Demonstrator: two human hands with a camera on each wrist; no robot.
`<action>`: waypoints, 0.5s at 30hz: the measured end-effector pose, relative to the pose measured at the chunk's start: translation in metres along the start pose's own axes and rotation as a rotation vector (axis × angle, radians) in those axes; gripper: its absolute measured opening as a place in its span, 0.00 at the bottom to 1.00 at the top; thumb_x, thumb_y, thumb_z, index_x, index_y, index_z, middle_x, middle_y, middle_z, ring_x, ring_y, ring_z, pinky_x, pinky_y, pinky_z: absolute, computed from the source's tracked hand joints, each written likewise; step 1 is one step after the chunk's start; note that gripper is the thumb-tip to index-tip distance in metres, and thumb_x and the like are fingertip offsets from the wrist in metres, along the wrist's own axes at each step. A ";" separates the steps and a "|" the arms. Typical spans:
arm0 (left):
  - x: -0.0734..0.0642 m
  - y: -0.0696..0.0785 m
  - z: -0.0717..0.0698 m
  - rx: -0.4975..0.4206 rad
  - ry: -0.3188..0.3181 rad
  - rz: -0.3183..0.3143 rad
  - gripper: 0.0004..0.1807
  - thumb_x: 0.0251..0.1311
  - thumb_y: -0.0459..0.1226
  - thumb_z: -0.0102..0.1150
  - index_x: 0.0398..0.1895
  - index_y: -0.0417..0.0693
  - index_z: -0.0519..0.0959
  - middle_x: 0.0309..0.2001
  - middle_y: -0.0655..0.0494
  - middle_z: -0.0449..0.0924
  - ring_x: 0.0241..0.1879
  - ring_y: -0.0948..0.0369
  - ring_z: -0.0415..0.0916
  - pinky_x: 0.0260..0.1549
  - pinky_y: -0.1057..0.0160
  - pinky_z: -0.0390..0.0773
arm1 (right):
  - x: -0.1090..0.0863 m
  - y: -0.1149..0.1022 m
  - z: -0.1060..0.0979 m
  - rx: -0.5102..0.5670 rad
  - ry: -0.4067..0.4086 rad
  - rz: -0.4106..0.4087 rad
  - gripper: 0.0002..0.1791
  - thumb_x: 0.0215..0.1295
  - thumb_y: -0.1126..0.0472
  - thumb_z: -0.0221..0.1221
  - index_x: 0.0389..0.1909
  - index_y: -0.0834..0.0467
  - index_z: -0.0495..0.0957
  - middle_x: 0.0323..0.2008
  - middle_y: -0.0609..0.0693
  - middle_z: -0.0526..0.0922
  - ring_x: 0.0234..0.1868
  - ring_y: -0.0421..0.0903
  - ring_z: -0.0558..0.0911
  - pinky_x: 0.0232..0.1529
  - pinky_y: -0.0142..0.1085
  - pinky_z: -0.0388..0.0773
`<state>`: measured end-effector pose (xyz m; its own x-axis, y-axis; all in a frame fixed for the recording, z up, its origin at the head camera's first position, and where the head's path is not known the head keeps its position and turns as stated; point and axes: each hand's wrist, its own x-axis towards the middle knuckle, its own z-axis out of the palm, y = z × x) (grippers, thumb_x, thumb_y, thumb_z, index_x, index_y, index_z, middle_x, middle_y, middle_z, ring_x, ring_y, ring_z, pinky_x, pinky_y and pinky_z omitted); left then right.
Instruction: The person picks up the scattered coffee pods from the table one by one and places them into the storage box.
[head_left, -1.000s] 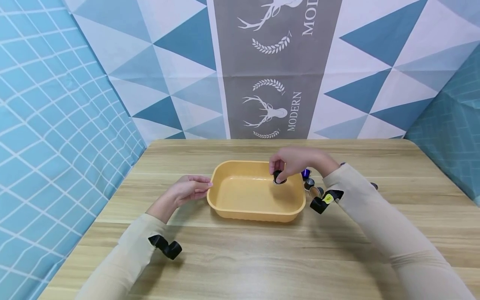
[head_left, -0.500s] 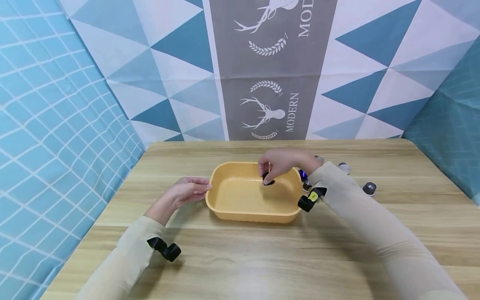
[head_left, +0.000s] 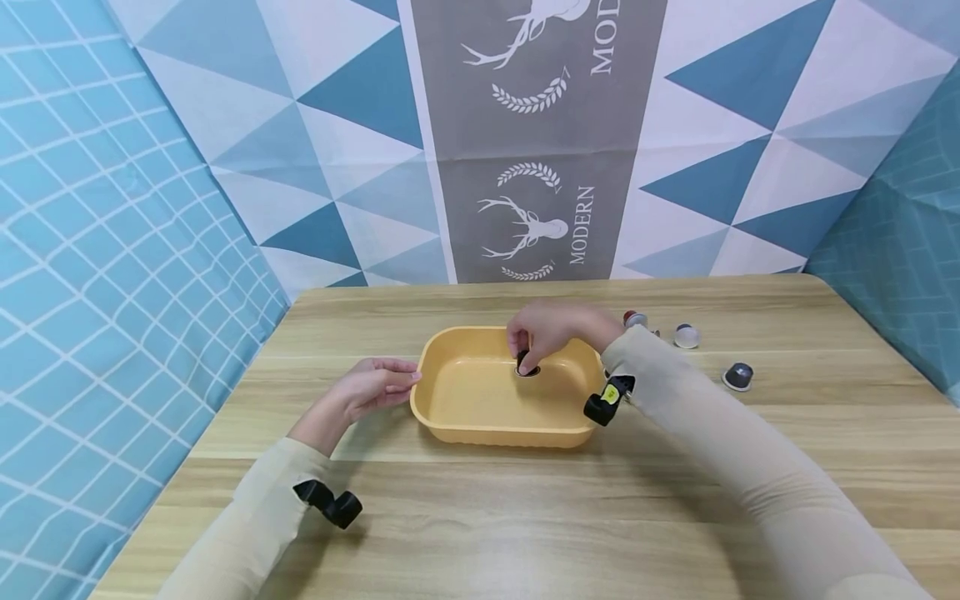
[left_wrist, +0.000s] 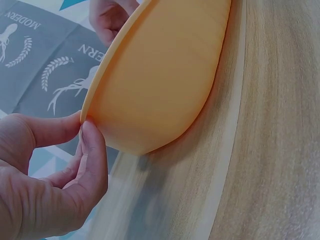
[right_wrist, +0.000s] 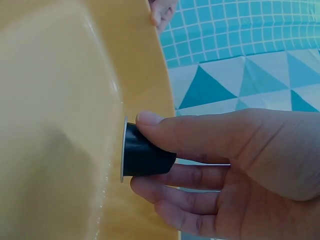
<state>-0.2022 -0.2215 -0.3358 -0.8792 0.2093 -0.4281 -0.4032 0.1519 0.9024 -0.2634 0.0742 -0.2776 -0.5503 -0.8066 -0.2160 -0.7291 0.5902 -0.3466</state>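
Observation:
A yellow plastic tray (head_left: 495, 433) with rounded corners lies on the wooden table. My left hand (head_left: 377, 384) pinches its left rim between thumb and fingers, plainly seen in the left wrist view, where the rim (left_wrist: 95, 82) sits at the fingertips. Over the inside of the tray, my right hand (head_left: 545, 332) holds a black coffee capsule (right_wrist: 145, 152) between thumb and fingers. The capsule's silvery flanged end faces down toward the tray floor in the head view. Whether that end touches the floor I cannot tell.
Right of the tray stand a dark capsule (head_left: 738, 376), a pale capsule (head_left: 686, 336) and a red-topped capsule (head_left: 634, 319). More capsules are mostly hidden behind the right wrist. A patterned cloth backdrop (head_left: 360, 150) rises behind the table.
My right hand has moved left and slightly down inside the tray, carrying the black capsule. Capsules behind the right forearm have come into view. The left hand stays on the rim.

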 end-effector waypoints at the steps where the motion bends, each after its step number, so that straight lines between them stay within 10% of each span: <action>1: 0.000 0.000 0.000 -0.001 0.002 -0.001 0.22 0.64 0.30 0.55 0.58 0.28 0.67 0.29 0.61 0.82 0.29 0.70 0.80 0.33 0.75 0.83 | 0.002 0.000 0.001 -0.006 -0.005 0.004 0.11 0.52 0.57 0.69 0.33 0.57 0.79 0.31 0.48 0.84 0.32 0.38 0.78 0.38 0.29 0.76; 15: 0.000 -0.001 0.000 0.006 0.001 0.004 0.22 0.64 0.31 0.56 0.59 0.27 0.67 0.30 0.61 0.83 0.31 0.70 0.81 0.34 0.74 0.83 | 0.021 -0.002 0.015 -0.016 -0.083 -0.009 0.10 0.48 0.64 0.70 0.30 0.59 0.79 0.27 0.48 0.82 0.28 0.36 0.74 0.32 0.25 0.71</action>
<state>-0.2022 -0.2218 -0.3369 -0.8812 0.2089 -0.4241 -0.3978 0.1571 0.9039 -0.2673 0.0560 -0.2949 -0.5085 -0.8115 -0.2880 -0.7405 0.5828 -0.3347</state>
